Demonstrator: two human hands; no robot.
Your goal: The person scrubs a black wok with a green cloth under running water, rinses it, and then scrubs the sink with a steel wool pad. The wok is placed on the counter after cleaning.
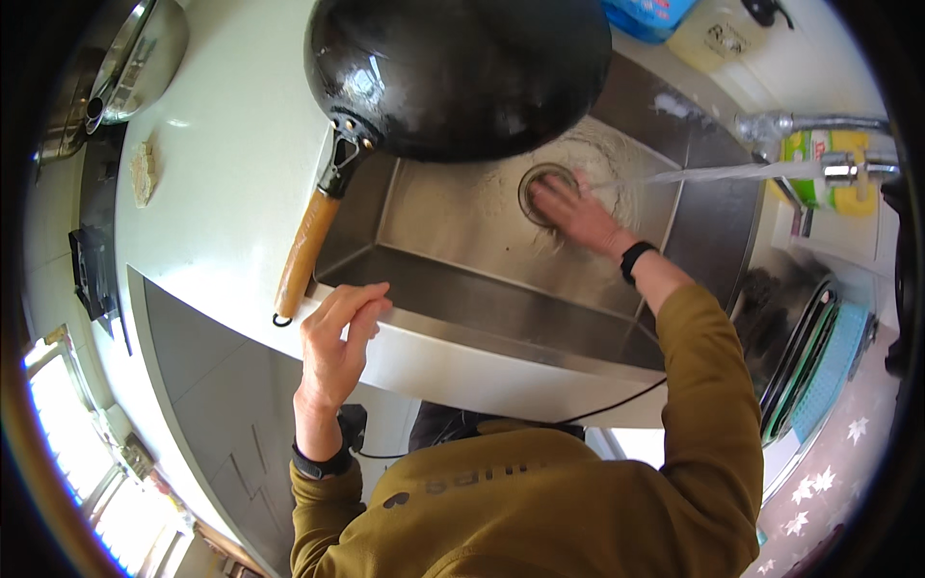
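My right hand (578, 217) reaches down to the round drain (526, 200) in the floor of a stainless steel sink (448, 224). Its fingers lie over the drain opening and are blurred, so whether they grip anything is hidden. Water (672, 175) streams from the faucet (845, 171) and lands beside that hand. Near the sink's front rim, my left hand (336, 339) hovers with bent fingers and nothing visible in it. Just beyond it is the wooden handle (307, 253) of a black wok (462, 79), which rests over the back left of the sink.
Bottles of blue liquid (647, 14) and pale liquid (715, 36) stand at the back right. A yellow-green package (831, 162) sits behind the faucet. Upright boards (809, 361) are at right. On the left counter lie a crumpled pale piece (143, 173) and a steel pan (148, 65).
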